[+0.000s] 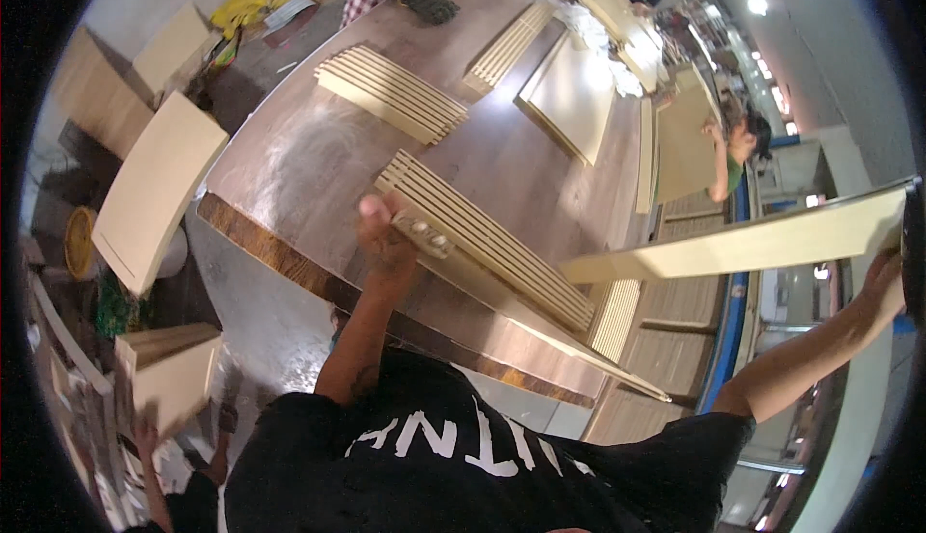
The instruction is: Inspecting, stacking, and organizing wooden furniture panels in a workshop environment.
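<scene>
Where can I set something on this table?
Bare on the brown wooden table: left end, beside short pale wooden strips; middle, between long pale wooden strips and wide cream panel. Crowded: near right, around the long yellowish board.

At the dark right rim we lose part of the right hand and the end of the long board; its grip we cannot tell. The top edge cuts off a gloved co-worker from us.
</scene>
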`<state>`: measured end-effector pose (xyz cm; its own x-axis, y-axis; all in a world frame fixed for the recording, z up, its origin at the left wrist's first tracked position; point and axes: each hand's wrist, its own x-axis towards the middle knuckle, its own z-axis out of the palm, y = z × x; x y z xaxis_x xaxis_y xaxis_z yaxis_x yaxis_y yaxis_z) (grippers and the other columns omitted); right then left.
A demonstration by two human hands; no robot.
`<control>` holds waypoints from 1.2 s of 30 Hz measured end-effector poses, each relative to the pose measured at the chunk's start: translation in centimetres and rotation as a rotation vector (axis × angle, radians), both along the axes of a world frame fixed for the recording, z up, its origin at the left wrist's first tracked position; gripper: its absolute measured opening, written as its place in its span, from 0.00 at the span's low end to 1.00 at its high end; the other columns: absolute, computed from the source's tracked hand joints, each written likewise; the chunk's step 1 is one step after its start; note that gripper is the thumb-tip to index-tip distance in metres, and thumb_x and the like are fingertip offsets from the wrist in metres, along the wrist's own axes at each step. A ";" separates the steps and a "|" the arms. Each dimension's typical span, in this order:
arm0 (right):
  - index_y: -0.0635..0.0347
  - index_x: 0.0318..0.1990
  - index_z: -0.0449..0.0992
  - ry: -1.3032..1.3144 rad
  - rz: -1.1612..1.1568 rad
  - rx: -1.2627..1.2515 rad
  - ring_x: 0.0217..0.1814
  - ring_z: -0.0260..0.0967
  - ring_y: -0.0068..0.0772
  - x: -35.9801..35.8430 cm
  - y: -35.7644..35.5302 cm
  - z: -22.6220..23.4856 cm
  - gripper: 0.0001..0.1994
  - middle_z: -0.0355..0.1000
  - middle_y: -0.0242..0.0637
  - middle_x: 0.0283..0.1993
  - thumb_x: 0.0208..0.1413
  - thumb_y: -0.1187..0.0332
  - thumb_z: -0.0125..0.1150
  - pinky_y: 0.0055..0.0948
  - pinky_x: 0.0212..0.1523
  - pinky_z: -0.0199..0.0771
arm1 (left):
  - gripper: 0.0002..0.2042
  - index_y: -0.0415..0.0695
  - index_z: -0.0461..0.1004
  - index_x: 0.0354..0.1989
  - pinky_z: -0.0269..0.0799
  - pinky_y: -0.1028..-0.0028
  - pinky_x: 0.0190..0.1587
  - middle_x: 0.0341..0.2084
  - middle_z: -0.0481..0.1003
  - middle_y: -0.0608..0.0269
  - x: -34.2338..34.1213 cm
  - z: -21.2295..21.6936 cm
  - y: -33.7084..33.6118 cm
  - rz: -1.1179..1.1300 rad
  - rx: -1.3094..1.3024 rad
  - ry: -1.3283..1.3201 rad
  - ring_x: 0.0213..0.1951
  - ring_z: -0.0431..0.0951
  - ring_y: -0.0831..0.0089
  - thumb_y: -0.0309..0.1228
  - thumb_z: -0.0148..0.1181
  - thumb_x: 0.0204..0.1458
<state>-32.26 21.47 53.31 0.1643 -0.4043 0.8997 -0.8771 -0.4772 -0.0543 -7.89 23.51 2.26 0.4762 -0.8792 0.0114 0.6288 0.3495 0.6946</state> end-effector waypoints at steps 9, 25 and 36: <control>0.69 0.53 0.70 -0.556 -0.110 0.080 0.50 0.69 0.28 -23.3 5.2 -7.8 0.18 0.72 0.43 0.50 0.60 0.66 0.53 0.24 0.49 0.70 | 0.34 0.43 0.63 0.12 0.60 0.73 0.29 0.10 0.62 0.63 1.9 1.8 2.1 0.192 0.152 -0.171 0.20 0.62 0.73 0.54 0.22 0.61; 0.65 0.29 0.74 0.001 -0.303 1.508 0.29 0.66 0.31 -38.4 13.1 -30.6 0.11 0.69 0.38 0.25 0.38 0.73 0.69 0.29 0.31 0.63 | 0.28 0.44 0.61 0.20 0.58 0.75 0.17 0.13 0.61 0.61 3.3 2.7 3.9 0.272 -0.034 -0.632 0.16 0.61 0.70 0.57 0.32 0.59; 0.58 0.34 0.78 0.149 0.037 1.700 0.29 0.73 0.39 -39.2 13.0 -47.0 0.16 0.74 0.43 0.25 0.50 0.53 0.61 0.37 0.35 0.73 | 0.13 0.44 0.62 0.20 0.55 0.76 0.18 0.15 0.60 0.63 3.5 3.7 1.2 0.394 0.171 -0.394 0.17 0.57 0.74 0.39 0.41 0.49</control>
<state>-71.43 34.47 6.26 0.2313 -0.8149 -0.5314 -0.9121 0.0085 -0.4100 -4.42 24.69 6.00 0.7568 -0.6411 0.1273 0.1569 0.3672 0.9168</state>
